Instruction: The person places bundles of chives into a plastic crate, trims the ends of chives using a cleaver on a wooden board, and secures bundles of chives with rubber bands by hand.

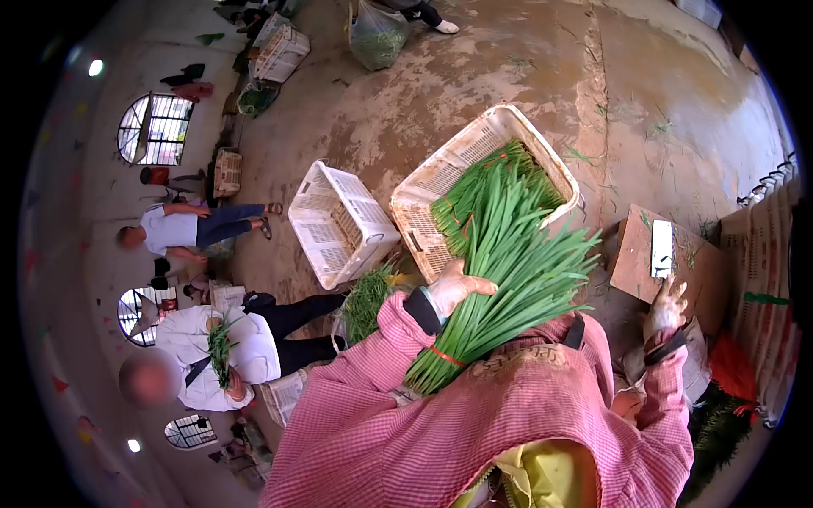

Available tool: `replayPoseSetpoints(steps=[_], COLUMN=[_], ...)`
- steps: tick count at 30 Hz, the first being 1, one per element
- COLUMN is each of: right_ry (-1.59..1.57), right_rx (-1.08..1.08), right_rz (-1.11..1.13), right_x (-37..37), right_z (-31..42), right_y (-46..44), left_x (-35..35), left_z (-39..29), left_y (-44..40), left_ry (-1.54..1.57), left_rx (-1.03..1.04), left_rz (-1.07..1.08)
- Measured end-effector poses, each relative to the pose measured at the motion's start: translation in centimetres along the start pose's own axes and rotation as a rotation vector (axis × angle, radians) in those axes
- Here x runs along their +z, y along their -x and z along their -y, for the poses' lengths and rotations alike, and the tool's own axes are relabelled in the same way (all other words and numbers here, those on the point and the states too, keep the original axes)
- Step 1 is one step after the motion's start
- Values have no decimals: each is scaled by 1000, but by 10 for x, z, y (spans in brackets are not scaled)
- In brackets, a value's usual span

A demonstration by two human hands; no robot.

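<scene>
My left hand (pixel 457 289), in a pale glove, is closed around a large bunch of long flat green leaves that look like garlic chives (pixel 508 284). A red band (pixel 449 356) ties the bunch near its stem end, which lies against my pink checked clothing. The leaf tips fan out to the right, over the rim of a white plastic crate (pixel 423 165) with more tied bunches (pixel 495 182) in it. Off to the right, my gloved right hand (pixel 667 309) is open and holds nothing. Its fingers are near a white rectangular object (pixel 661 249) on a brown board (pixel 631 254).
Another white crate (pixel 339 224) stands left of the filled one. Loose greens (pixel 367 309) lie below it. One person (pixel 220 347) holds greens at the left, and another person (pixel 190 224) stands farther off. A plastic bag of greens (pixel 377 38) is on the wet floor.
</scene>
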State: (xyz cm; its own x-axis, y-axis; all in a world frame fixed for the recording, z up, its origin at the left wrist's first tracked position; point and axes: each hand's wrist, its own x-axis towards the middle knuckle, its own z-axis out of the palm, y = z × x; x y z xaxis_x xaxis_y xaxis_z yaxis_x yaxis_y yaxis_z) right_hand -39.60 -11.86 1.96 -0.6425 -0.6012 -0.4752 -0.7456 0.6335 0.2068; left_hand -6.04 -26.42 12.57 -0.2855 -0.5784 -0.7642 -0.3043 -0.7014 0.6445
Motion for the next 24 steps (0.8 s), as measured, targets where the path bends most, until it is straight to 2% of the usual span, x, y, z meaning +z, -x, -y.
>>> replayPoseSetpoints(steps=[1, 2, 3, 4, 5, 6, 7, 9, 10, 11, 13, 14, 15, 16, 17, 19, 21, 23, 24], right_ry=[-89, -350, -688, -1153, -1472, -1511, -1790, -2003, -2028, -2048, -2016, -1966, -1917, -1993, -2032, -2092, -2157, -2082, -2081], right_rx=[-75, -252, -474, -650, -742, -791, -505, -563, -567, -569, -626, -680, -736, -731, -720, -545, -465, -447, -448], right_rz=[61, 26, 165, 457, 807, 973, 1303, 1177, 1220, 1273, 1474, 1447, 1420, 1550, 1524, 1549, 1431, 1245, 1250], right_x=[5, 24, 16, 8, 0, -32, -54, -41, -41, -41, -41, -31, -22, -29, -32, -33, -42, -55, -54], right_z=[0, 11, 40, 70, 100, 129, 150, 165, 161, 156, 146, 148, 150, 152, 153, 154, 153, 168, 167], right_y=[15, 28, 37, 46, 56, 58, 65, 44, 38, 34, 35, 39, 42, 53, 57, 50, 38, 39, 40], left_x=[-8, -18, -16, -14, -9, 5, 27, 22, 22, 1, -6, -22, -11, 0, -2, 3, 19, 20, 16], left_z=[-7, -7, -19, -24, -26, -33, -50, -55, -60, -40, -26, 17, 11, 4, 9, 1, -16, -12, -18], left_y=[-11, -29, -39, -54, -70, -75, -59, -48, -31, -41, -46, -80, -75, -70, -80, -82, -67, -64, -59], left_ry=[1, 69, 190, 192, 193, 180, 65, 190, 53, -6, 308, 442, 536, 631, 702, 624, 217, -18, -108], left_rx=[-16, 7, -75, -23, 30, 158, 211, 316, 439, 417, 79, 107, 107, 106, 6, -81, 43, 201, 184], left_rz=[-64, -40, -81, -103, -120, -34, -74, 131, -76, -204, 171, 270, 281, 292, 268, 296, 49, 66, 57])
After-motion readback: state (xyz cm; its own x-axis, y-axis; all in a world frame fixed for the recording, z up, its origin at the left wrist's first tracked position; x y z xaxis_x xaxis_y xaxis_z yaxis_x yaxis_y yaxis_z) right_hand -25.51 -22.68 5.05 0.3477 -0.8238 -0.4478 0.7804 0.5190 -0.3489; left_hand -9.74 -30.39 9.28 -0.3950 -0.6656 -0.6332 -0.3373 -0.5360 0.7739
